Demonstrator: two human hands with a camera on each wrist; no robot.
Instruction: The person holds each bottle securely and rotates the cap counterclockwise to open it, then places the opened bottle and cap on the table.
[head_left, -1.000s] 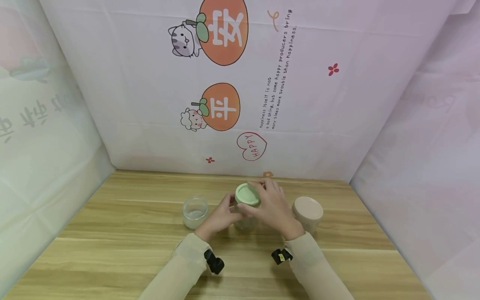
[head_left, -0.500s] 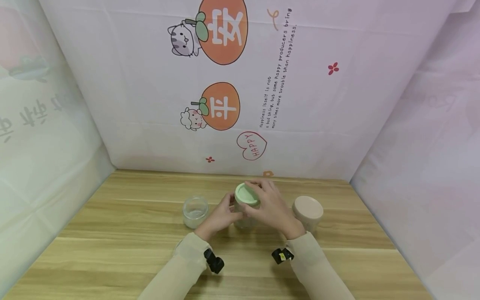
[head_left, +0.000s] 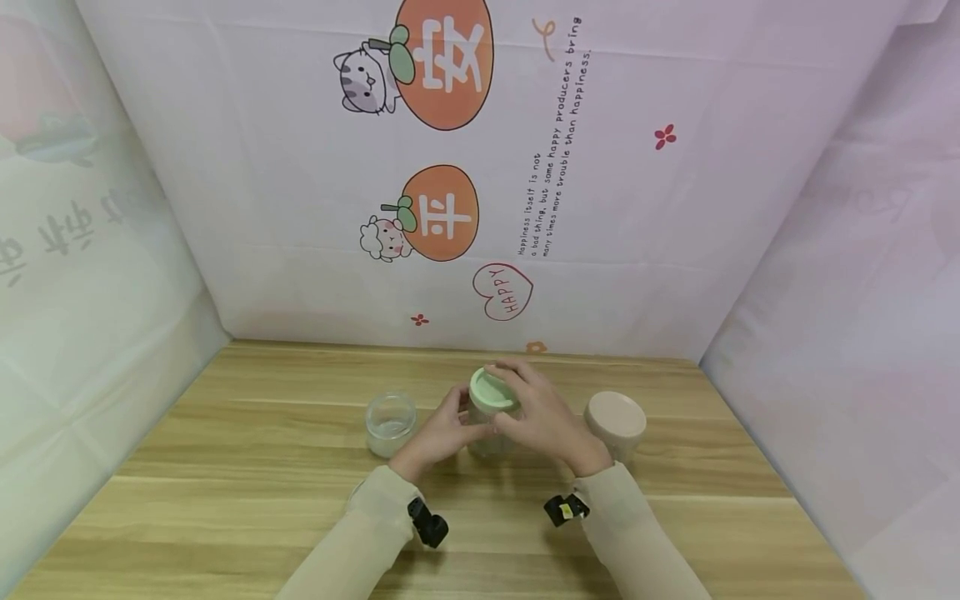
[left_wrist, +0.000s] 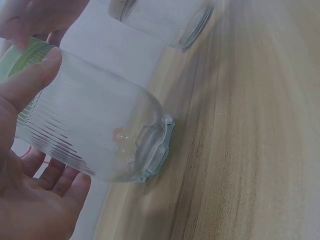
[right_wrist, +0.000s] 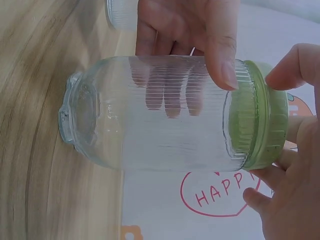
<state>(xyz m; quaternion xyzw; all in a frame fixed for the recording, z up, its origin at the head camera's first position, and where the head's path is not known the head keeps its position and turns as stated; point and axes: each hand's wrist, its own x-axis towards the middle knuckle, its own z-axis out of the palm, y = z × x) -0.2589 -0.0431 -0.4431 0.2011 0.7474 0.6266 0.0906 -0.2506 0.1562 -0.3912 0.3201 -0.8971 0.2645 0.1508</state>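
A clear ribbed glass jar with a pale green lid stands upright at the middle of the table. My left hand grips the jar's side near its top, thumb on one side and fingers around the other, as the left wrist view shows. My right hand holds the lid by its rim, with the thumb and fingertips on opposite sides. In the right wrist view the lid sits on the jar's mouth, and no contents are visible through the glass.
Left of my hands stands a glass jar without a lid. On the right is a jar with a beige lid, close to my right wrist. A pale curved edge shows beside my left sleeve, mostly hidden. A printed cloth hangs behind the wooden table.
My right hand's fingers and thumb have shifted slightly around the lid's rim in a small turn. My left hand and the jar have stayed in place.
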